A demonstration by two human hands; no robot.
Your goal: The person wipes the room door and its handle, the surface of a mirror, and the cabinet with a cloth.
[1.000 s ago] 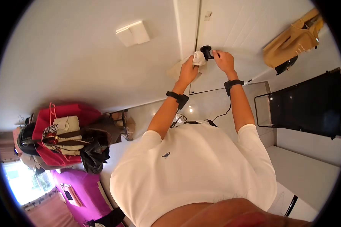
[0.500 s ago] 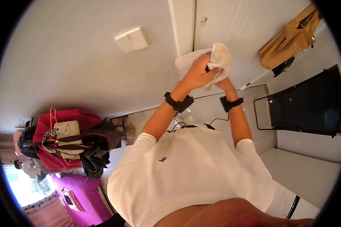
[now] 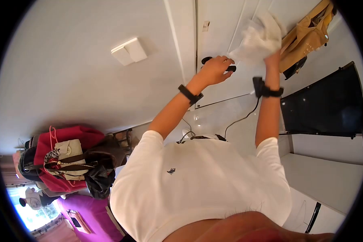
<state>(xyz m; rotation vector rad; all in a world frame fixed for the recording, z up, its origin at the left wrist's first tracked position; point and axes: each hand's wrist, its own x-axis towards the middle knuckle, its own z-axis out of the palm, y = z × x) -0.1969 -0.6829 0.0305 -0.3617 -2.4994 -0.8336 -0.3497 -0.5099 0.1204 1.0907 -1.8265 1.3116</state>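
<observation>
My left hand (image 3: pixel 218 71) is closed around a black door handle (image 3: pixel 231 69) on the white door (image 3: pixel 220 44). Part of the handle shows beyond my fingers, and its round base (image 3: pixel 206 60) lies behind them. Up and to the right, my right hand (image 3: pixel 272 58) holds a white cloth (image 3: pixel 259 40), smeared by motion, against or close to the door's surface. The cloth hides most of my right fingers.
A white wall switch (image 3: pixel 129 51) is left of the door. A tan bag (image 3: pixel 304 38) hangs at the upper right, above a dark folding panel (image 3: pixel 322 103). Clothes and bags (image 3: pixel 70 157) hang at the left, near a purple-covered bed (image 3: pixel 90 213).
My right hand has moved up and right with the cloth. My left hand has let go of the cloth and now grips the door handle, which the cloth covered before.
</observation>
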